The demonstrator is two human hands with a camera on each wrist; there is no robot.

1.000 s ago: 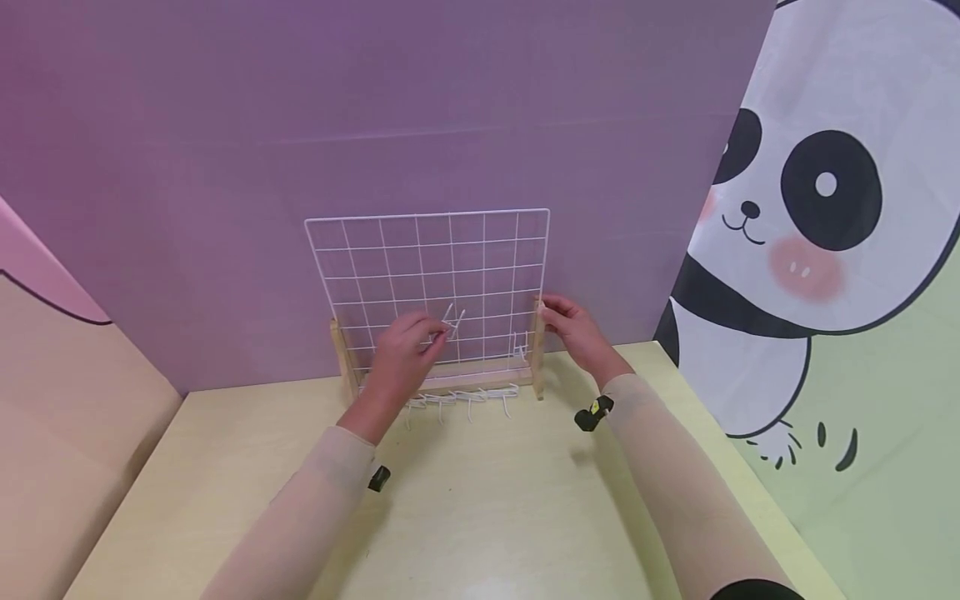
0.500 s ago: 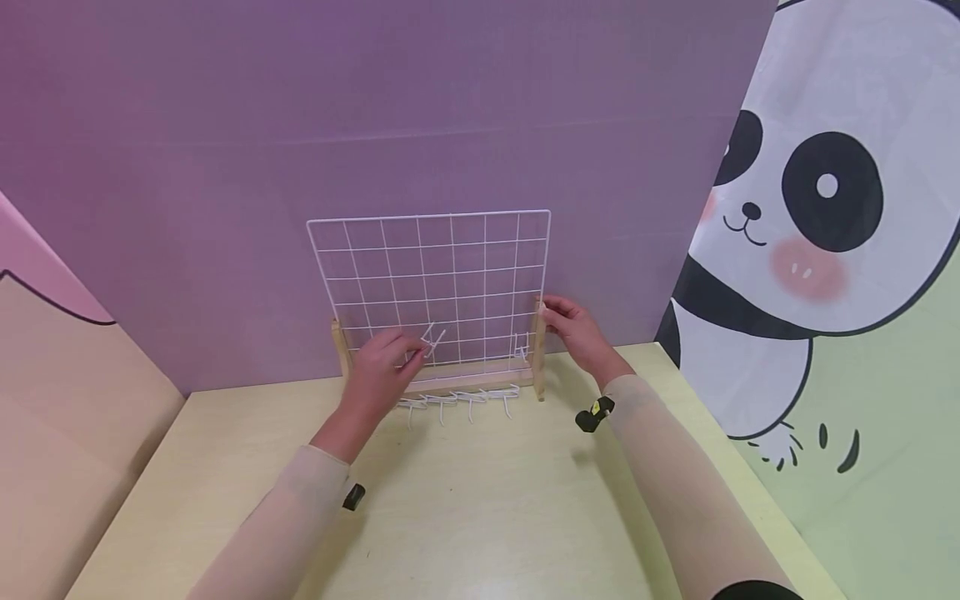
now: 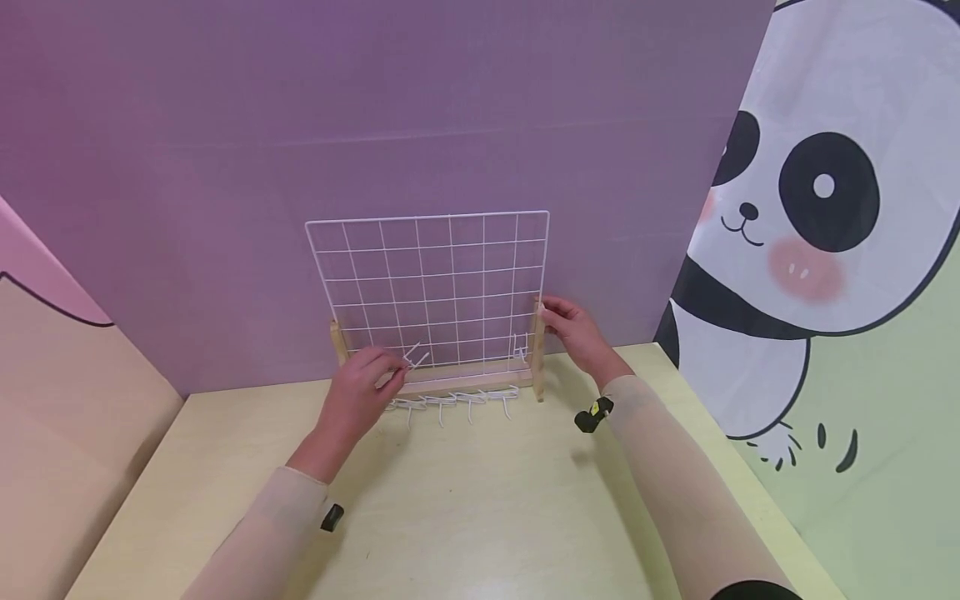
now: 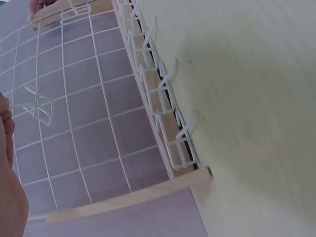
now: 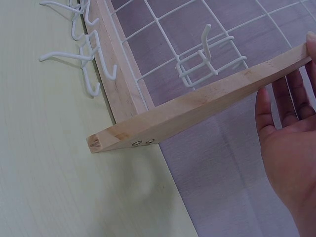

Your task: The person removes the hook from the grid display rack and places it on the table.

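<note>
A white wire grid panel [image 3: 427, 217] stands upright in a wooden stand with side posts. My left hand [image 3: 356, 396] pinches a white wire hook [image 4: 39, 106] by its prong, in front of the grid's lower left part. In the left wrist view the hook's frame is turned towards the grid; whether it touches the wires I cannot tell. My right hand [image 3: 577, 329] holds the stand's right wooden post [image 5: 197, 101] near its top, with fingers behind it. Beside that post, low on the grid, hangs another white hook [image 5: 206, 44].
Several white wire hooks [image 5: 64, 55] lie in a row along the stand's wooden base bar. The stand is on a pale wooden table [image 3: 487, 500], close to the purple wall [image 3: 450, 100] behind. A panda picture [image 3: 832, 192] covers the right side.
My left hand has moved left and down across the grid, carrying the hook with it. My right hand has stayed on the post.
</note>
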